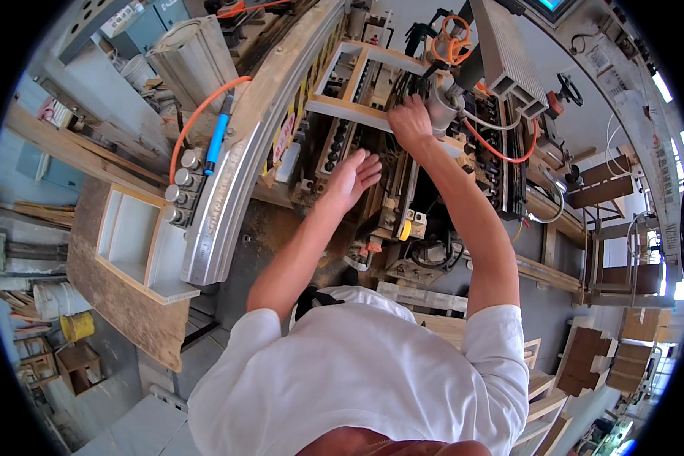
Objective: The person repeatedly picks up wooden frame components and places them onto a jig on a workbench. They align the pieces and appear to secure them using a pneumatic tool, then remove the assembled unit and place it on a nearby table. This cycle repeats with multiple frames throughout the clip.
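Observation:
A wooden frame (pixel 347 111) with pale-coated rails and a bare wood crossbar lies across the machine in front of me. My right hand (pixel 412 124) is at the frame's near rail, beside an upright metal cylinder (pixel 442 109). Its fingers are closed and bent downward; what they grip is hidden. Short of the rail, my left hand (pixel 353 181) hovers above the machine bed, palm turned inward, fingers apart and slightly curled, holding nothing. Dark rows of knobbed parts (pixel 333 150) run along the bed below it.
A metal beam (pixel 224 194) with a blue marker-like tube (pixel 219 137) and orange hose slants along the left. Beyond it, a pale wooden box frame (pixel 133 235) rests on a brown board (pixel 91 262). Red and white hoses (pixel 509 158) loop at the right; wooden pieces (pixel 543 406) stand behind.

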Motion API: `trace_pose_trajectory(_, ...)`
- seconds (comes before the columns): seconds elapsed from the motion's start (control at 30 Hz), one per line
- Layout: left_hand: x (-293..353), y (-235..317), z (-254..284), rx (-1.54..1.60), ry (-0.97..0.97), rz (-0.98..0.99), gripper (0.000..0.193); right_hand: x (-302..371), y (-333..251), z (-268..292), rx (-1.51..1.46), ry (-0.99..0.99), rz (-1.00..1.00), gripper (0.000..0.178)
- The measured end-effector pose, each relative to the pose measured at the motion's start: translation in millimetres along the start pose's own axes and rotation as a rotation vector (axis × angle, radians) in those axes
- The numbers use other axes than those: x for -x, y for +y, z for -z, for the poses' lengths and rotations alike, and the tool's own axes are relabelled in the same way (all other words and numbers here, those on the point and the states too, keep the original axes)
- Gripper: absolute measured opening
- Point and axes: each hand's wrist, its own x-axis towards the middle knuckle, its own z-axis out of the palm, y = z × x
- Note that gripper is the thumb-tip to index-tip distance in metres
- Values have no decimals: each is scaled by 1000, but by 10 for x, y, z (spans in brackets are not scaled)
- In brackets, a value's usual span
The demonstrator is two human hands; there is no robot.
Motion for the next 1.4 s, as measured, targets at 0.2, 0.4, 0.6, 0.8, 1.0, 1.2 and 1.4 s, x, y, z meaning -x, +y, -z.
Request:
trace_pose_trajectory(0.2, -826, 79, -188, 232, -96, -46, 88, -172, -78, 10, -56, -53, 29, 10)
trace_pose_trajectory(0.4, -913, -39, -344, 390, -109, -201, 64, -161, -17, -34, -118, -21, 44, 9)
trace_pose_trajectory(0.6, -641, -452, -147, 355, 101, -162, 30, -167, -32, -66, -101, -30, 53, 12)
trace_pose_trajectory(0.8, -315, -587, -216, 358, 97, -145, 30, -164, -2, -46, -106, -78, 41, 15)
trace_pose_trajectory(1.0, -647, -190, -186, 160, 97, -149, 28, -151, -2, 99, -163, -94, 65, 16)
trace_pose_trajectory(1.2, -267, -329, -130, 158, 151, -123, 31, -137, 2, -43, -123, -55, 43, 16)
trace_pose_trajectory(1.4, -289, -279, -175, 172, 109, -183, 27, -122, -74, -58, -110, -61, 44, 16)
